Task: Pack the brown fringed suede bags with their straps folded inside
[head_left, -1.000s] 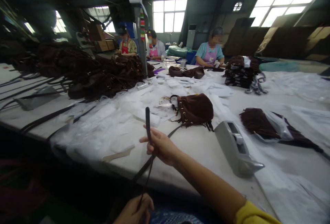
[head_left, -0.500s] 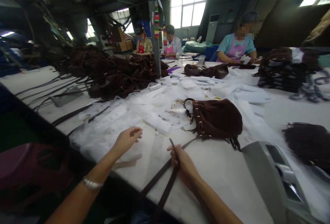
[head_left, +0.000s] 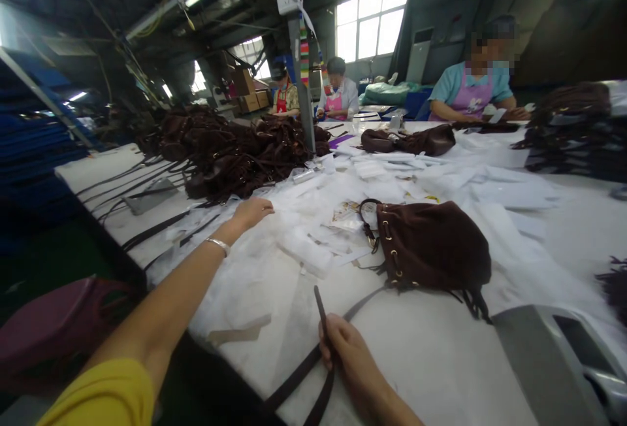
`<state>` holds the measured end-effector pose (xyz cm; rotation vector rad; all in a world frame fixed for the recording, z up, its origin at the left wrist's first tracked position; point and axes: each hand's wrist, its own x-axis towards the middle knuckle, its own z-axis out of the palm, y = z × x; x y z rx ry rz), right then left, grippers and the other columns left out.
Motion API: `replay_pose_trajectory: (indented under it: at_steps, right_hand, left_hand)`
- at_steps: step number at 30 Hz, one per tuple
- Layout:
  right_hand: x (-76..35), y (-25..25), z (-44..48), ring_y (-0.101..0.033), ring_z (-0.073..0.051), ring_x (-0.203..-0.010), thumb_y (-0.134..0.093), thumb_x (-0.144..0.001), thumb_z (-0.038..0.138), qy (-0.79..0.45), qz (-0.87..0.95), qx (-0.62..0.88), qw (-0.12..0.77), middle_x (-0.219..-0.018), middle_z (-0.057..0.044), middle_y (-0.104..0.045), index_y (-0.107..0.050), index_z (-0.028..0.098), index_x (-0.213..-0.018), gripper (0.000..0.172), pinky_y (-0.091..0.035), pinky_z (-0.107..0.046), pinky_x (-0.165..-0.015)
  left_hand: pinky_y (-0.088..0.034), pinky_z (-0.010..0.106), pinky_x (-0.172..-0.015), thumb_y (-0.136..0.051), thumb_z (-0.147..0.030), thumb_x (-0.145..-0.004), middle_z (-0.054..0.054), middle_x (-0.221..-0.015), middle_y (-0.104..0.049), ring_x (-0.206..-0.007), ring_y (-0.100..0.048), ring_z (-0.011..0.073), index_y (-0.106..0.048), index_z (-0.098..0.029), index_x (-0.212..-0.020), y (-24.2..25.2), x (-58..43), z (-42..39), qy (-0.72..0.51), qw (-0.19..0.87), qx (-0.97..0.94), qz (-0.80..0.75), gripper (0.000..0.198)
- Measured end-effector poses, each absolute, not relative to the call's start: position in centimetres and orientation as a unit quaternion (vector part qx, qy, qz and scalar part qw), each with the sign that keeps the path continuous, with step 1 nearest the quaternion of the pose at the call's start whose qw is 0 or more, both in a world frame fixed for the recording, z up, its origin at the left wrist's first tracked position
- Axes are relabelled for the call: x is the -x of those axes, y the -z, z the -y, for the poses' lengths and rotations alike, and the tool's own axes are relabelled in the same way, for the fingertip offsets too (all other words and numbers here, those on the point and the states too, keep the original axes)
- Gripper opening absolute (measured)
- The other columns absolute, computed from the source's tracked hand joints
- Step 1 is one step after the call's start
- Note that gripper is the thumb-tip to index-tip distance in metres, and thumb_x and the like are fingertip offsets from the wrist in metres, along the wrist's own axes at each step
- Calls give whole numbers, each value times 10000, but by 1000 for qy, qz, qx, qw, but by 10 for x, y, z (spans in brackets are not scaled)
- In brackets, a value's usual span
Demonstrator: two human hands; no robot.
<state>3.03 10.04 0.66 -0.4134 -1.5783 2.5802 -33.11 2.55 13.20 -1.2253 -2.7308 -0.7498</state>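
My right hand (head_left: 345, 351) grips a dark brown strap (head_left: 321, 308) whose end sticks up above the fingers. The strap's lower part runs down past the table's front edge. My left hand (head_left: 252, 213) reaches out to a heap of thin white wrapping sheets (head_left: 289, 217), its fingers drawn together at the sheets; what they pinch is hidden. A dark brown drawstring bag (head_left: 435, 246) with gold eyelets and fringed ends lies on its side, beyond my right hand. Its strap passes behind that hand.
A pile of brown bags (head_left: 230, 151) fills the back left. A grey tape dispenser (head_left: 558, 360) stands at the right front. Across the table (head_left: 416, 360) several people (head_left: 473, 86) are at work. A maroon stool (head_left: 63, 328) stands at the left.
My left hand has moved forward, away from the strap, to the white sheets. My right hand keeps the strap, whose end now points more upright. The view has shifted left.
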Motion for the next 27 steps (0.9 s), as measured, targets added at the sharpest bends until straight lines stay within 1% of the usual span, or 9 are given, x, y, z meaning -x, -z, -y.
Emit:
replay_pose_trajectory:
  at_steps: [5,8,11,13,16,17,19,23,27]
  right_hand:
    - [-31,-13,-96,-266,-45,-356,-480,-921,636,-874,470,119,38,-525,69,-469,-497,187,-804,464,-197,-211,-396]
    - [-30,-16,-94,-236,-42,-390,-546,-908,597,-886,451,85,67,-537,87,-409,-503,188,-840,417,-209,-203,-414]
    - [-30,-18,-92,-271,-50,-463,-636,-878,535,-896,432,44,89,-579,85,-376,-544,175,-919,374,-253,-202,-479]
    - [-31,-19,-90,-301,-48,-495,-685,-849,506,-902,421,37,88,-636,71,-397,-548,172,-913,367,-261,-205,-502]
    - [-34,-20,-88,-337,-50,-529,-724,-819,486,-907,410,45,88,-690,55,-417,-539,167,-873,373,-270,-206,-519]
    - [-34,-21,-88,-335,-50,-532,-722,-822,481,-909,405,48,90,-698,52,-419,-536,164,-862,370,-268,-206,-519]
    - [-36,-22,-89,-308,-46,-525,-716,-830,467,-913,394,48,92,-697,53,-410,-531,159,-845,360,-243,-204,-505]
    - [-39,-25,-87,-207,-44,-489,-737,-810,454,-903,422,40,75,-619,82,-350,-562,151,-853,352,-148,-211,-464]
    - [-44,-24,-75,-256,-50,-474,-648,-835,578,-846,526,68,56,-681,22,-530,-644,139,-979,462,-150,-220,-443]
  left_hand:
    - [-487,334,-798,-443,-494,-921,76,-923,-721,-842,-641,187,-659,-187,-976,-190,311,-11,345,80,399,846,380]
    - [-504,321,-810,-270,-587,-961,95,-1106,-693,-936,-648,165,-577,-181,-1200,-222,287,0,408,133,373,823,563]
    - [-506,322,-854,-342,-601,-943,76,-1233,-653,-1039,-634,171,-497,-182,-1323,-234,255,22,471,151,373,785,586]
    - [-504,327,-882,-444,-555,-918,52,-1222,-669,-1042,-637,178,-540,-197,-1289,-220,233,43,449,84,411,789,525]
    - [-523,344,-853,-627,-447,-809,22,-963,-751,-884,-679,208,-721,-228,-968,-178,205,78,307,-60,465,828,287]
    - [-525,359,-849,-694,-381,-745,19,-869,-754,-839,-683,223,-740,-234,-841,-162,197,89,282,-73,466,835,182]
    - [-508,399,-903,-700,-249,-697,28,-873,-751,-882,-677,253,-734,-242,-711,-136,184,109,267,-59,454,848,37]
    - [-379,461,-1089,-549,-128,-768,34,-1247,-660,-1207,-551,270,-748,-254,-819,-101,148,125,282,12,417,864,242]
    - [-424,417,-1056,-513,-113,-813,27,-1269,-645,-1180,-559,237,-753,-270,-898,-69,93,112,299,22,410,862,300]
